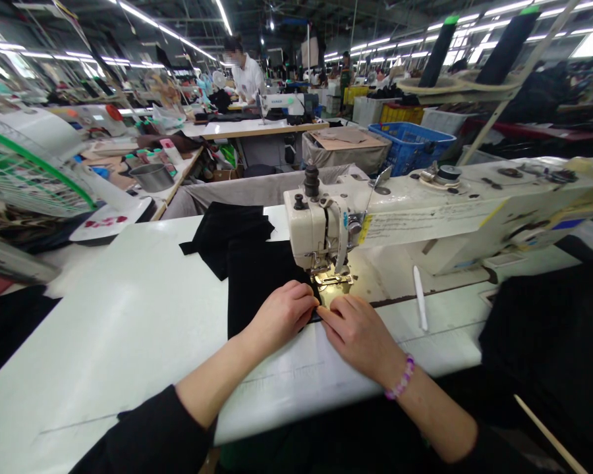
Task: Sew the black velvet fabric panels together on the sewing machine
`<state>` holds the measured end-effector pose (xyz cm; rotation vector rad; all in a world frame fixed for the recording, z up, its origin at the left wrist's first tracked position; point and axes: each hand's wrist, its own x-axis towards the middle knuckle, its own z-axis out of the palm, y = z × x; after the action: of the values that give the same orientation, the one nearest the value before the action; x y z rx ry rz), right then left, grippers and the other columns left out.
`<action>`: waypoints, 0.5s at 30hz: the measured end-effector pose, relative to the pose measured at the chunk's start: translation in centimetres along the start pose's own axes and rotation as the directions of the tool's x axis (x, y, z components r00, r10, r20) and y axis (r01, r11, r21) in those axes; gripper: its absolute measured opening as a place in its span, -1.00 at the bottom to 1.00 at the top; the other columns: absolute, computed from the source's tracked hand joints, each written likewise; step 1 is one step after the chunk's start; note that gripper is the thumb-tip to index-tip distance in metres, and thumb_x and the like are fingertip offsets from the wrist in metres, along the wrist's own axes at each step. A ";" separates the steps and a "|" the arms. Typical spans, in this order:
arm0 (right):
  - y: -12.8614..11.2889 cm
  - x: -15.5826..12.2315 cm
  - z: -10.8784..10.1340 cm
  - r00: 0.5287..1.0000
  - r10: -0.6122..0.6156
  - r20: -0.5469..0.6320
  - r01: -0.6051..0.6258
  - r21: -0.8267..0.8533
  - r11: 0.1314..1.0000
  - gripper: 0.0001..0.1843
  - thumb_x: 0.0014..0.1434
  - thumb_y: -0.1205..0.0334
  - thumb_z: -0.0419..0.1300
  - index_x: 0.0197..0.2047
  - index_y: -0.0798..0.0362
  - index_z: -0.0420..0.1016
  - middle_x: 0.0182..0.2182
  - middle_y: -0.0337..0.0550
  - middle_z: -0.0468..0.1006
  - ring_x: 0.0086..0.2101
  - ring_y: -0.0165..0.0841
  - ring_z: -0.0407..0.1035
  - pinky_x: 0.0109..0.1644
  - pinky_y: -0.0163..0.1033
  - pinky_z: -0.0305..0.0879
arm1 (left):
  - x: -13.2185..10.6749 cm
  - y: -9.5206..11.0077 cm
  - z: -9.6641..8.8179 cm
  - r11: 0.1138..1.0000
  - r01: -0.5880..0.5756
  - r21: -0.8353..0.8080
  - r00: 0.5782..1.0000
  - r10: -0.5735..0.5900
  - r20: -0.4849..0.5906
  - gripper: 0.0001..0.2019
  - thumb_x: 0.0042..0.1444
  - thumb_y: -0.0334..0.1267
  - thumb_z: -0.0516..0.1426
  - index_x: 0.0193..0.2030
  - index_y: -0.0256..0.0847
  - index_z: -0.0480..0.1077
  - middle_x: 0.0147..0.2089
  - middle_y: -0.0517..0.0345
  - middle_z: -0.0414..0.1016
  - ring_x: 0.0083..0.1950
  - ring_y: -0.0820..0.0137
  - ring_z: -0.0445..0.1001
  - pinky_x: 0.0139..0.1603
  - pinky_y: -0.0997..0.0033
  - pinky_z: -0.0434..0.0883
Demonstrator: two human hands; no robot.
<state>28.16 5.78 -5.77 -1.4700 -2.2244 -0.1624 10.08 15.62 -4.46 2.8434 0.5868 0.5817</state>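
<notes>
A black fabric piece [257,276] lies flat on the white table, its right edge beside the presser foot of the sewing machine [321,230]. My left hand [291,306] pinches the near right edge of this fabric, fingers curled. Close against it, my right hand [350,326] pinches the same edge, its fingertips touching those of the left. A beaded bracelet [400,378] circles my right wrist. The machine's lamp lights the metal needle plate [333,289] just beyond my fingers. The fabric under my fingertips is mostly hidden.
More black fabric [227,230] lies behind the held piece. A white pen-like tool [420,299] rests right of my hands. A fan [29,164] stands at the left, dark cloth [553,336] hangs at the right. Across the aisle a person [248,76] stands near another machine.
</notes>
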 end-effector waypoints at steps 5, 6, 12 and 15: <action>0.3 0.0 0.0 0.997 0.060 -0.047 -0.058 0.036 0.998 -0.80 0.36 0.39 0.08 -0.14 0.11 0.54 -0.34 -0.10 0.47 -0.28 -0.24 0.34 -0.16 -0.13 0.24 | -0.1 0.4 -0.4 0.996 -0.044 0.083 0.998 0.040 0.050 -0.81 0.31 -0.39 0.06 -0.20 -0.23 0.52 -0.18 0.00 0.51 -0.11 0.28 0.46 -0.13 0.29 0.51; 0.3 0.1 0.0 0.997 0.059 -0.050 -0.058 0.026 0.998 -0.81 0.36 0.40 0.08 -0.13 0.11 0.54 -0.34 -0.10 0.47 -0.28 -0.24 0.34 -0.17 -0.13 0.24 | -0.2 0.5 -0.5 0.995 -0.053 0.089 0.997 0.048 0.055 -0.81 0.31 -0.39 0.06 -0.19 -0.23 0.52 -0.17 -0.01 0.51 -0.11 0.28 0.47 -0.13 0.28 0.52; 0.3 0.6 -0.1 1.000 -0.012 -0.020 0.012 -0.044 0.999 -0.86 0.31 0.42 0.14 -0.21 0.08 0.53 -0.39 -0.14 0.45 -0.31 -0.22 0.30 -0.22 -0.12 0.15 | -1.0 0.9 -0.8 0.995 -0.068 0.077 0.996 0.063 0.059 -0.78 0.33 -0.39 0.02 -0.16 -0.24 0.52 -0.19 -0.02 0.55 -0.09 0.28 0.53 -0.07 0.26 0.57; 0.4 0.8 -0.1 1.000 -0.023 -0.005 0.023 -0.070 0.997 -0.87 0.31 0.42 0.16 -0.24 0.07 0.52 -0.38 -0.14 0.45 -0.30 -0.22 0.30 -0.20 -0.13 0.13 | -1.1 0.8 -0.9 0.996 -0.072 0.059 0.996 0.069 0.054 -0.77 0.34 -0.39 0.01 -0.16 -0.25 0.52 -0.17 -0.03 0.56 -0.07 0.27 0.54 -0.07 0.27 0.58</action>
<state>28.28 6.57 -5.43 -1.4782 -2.2527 -0.2536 9.05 14.54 -3.85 2.9370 0.5053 0.5084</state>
